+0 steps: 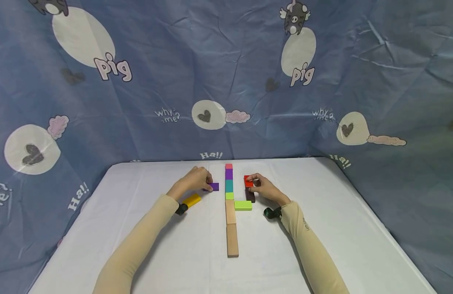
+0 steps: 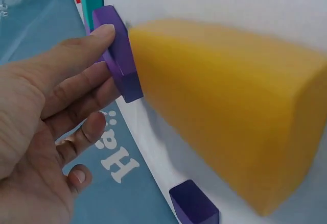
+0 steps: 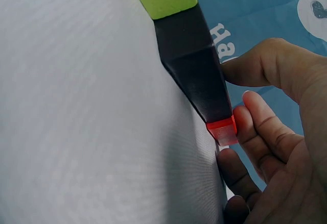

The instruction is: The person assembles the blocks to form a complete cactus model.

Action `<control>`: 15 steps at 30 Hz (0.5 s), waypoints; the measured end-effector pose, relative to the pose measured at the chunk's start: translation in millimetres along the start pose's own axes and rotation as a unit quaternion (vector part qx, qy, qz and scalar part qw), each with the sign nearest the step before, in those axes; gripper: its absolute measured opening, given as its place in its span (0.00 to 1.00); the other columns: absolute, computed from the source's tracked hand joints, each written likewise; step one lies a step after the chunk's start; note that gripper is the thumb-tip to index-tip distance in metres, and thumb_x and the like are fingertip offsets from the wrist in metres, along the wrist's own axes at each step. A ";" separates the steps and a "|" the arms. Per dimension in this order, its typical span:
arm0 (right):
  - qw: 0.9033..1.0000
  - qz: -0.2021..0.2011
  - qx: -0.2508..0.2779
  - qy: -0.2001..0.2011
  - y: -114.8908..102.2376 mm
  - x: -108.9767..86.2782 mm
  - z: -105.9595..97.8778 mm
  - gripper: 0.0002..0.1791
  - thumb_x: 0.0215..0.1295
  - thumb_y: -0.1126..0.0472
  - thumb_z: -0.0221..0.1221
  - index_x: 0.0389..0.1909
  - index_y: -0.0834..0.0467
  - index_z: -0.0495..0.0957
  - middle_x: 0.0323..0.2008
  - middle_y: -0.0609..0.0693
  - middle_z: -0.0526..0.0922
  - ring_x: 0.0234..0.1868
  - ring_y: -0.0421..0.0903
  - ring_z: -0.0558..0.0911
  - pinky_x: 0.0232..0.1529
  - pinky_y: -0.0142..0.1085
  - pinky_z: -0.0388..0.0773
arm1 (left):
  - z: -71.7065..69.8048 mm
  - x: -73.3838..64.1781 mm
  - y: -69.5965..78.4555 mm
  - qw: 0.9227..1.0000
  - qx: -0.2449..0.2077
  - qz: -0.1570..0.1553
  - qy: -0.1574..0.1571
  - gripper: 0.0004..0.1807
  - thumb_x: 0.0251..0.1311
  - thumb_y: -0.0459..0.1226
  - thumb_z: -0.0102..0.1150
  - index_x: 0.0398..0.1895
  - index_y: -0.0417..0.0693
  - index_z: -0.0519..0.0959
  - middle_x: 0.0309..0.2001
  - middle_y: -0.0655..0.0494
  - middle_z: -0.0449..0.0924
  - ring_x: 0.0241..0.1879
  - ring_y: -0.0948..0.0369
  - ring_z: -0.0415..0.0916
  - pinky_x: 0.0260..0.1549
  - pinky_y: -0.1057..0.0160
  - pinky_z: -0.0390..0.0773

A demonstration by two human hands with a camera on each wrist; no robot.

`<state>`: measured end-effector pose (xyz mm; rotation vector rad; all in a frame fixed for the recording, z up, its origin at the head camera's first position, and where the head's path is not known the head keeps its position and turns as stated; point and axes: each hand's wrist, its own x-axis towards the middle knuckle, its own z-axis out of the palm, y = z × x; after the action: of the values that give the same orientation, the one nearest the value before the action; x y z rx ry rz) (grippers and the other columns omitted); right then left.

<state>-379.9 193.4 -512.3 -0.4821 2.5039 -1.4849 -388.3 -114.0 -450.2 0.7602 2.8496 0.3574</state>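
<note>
My left hand (image 1: pixel 198 179) pinches a purple block (image 1: pixel 215 186) between thumb and fingers, left of the central row. Close by its wrist lies a yellow block (image 1: pixel 192 200), looming large in the left wrist view. A second purple block (image 2: pixel 194 202) shows at the bottom of that view. Right of the row, my right hand (image 1: pixel 265 188) has its fingers curled at a red block (image 1: pixel 248 180), the thumb beside the dark block (image 1: pixel 250 196) that touches the red one. In the right wrist view, fingertips meet the red block's side (image 3: pixel 223 130).
The central row runs away from me: two wooden blocks (image 1: pixel 232 241), then a small green block (image 1: pixel 229 196), teal block (image 1: pixel 229 185), purple block (image 1: pixel 229 174) and pink block (image 1: pixel 229 166). A lime-green block (image 1: pixel 243 205) lies crosswise at its right. White cloth covers the table (image 1: pixel 167 253).
</note>
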 end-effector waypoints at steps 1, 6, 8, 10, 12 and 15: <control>1.000 0.003 -0.004 0.001 -0.2 0.0 0.0 0.22 0.59 0.64 0.63 0.55 0.58 0.72 0.51 0.58 0.76 0.45 0.48 0.69 0.45 0.37 0.64 | 0.7 -1.0 1.4 1.000 0.001 0.003 0.002 0.14 0.51 0.47 0.71 0.37 0.50 0.87 0.30 0.64 0.84 0.36 0.62 0.74 0.50 0.55 0.64; 1.000 0.015 -0.016 0.006 -1.0 0.1 0.4 0.20 0.59 0.64 0.63 0.53 0.55 0.73 0.51 0.54 0.76 0.47 0.48 0.71 0.49 0.38 0.65 | 3.7 -3.9 9.1 1.000 0.016 0.015 0.012 0.15 0.51 0.48 0.71 0.37 0.50 0.87 0.31 0.64 0.84 0.36 0.63 0.74 0.46 0.57 0.65; 1.000 0.016 -0.017 0.007 -2.0 -0.2 0.9 0.20 0.59 0.63 0.63 0.52 0.54 0.73 0.51 0.54 0.76 0.47 0.49 0.71 0.49 0.39 0.65 | 4.9 -4.5 11.6 1.000 0.021 0.014 0.014 0.15 0.51 0.48 0.71 0.37 0.50 0.87 0.31 0.63 0.84 0.36 0.63 0.73 0.45 0.59 0.64; 1.000 0.015 -0.017 0.007 -2.3 -0.2 1.2 0.19 0.59 0.63 0.63 0.52 0.54 0.73 0.51 0.54 0.76 0.47 0.49 0.71 0.49 0.39 0.65 | 6.2 -4.8 13.7 1.000 0.020 0.012 0.016 0.16 0.51 0.48 0.71 0.38 0.49 0.87 0.31 0.63 0.84 0.36 0.63 0.73 0.45 0.60 0.64; 1.000 0.014 -0.017 0.007 -2.2 -0.2 1.5 0.19 0.59 0.63 0.63 0.52 0.54 0.73 0.51 0.54 0.76 0.47 0.49 0.71 0.49 0.39 0.65 | 7.6 -5.0 15.2 1.000 0.020 0.008 0.018 0.16 0.51 0.48 0.71 0.38 0.49 0.87 0.31 0.63 0.84 0.36 0.63 0.73 0.46 0.60 0.64; 1.000 0.012 -0.017 0.006 -2.0 0.1 1.5 0.20 0.59 0.63 0.63 0.53 0.55 0.73 0.51 0.54 0.76 0.47 0.49 0.71 0.49 0.38 0.64 | 9.3 -5.2 16.6 0.999 0.020 0.008 0.023 0.16 0.51 0.49 0.71 0.37 0.49 0.87 0.31 0.63 0.84 0.36 0.63 0.72 0.46 0.59 0.65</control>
<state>-379.1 191.3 -511.2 -0.4476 2.5374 -1.4428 -374.1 -100.9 -454.0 0.7924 2.9041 0.3255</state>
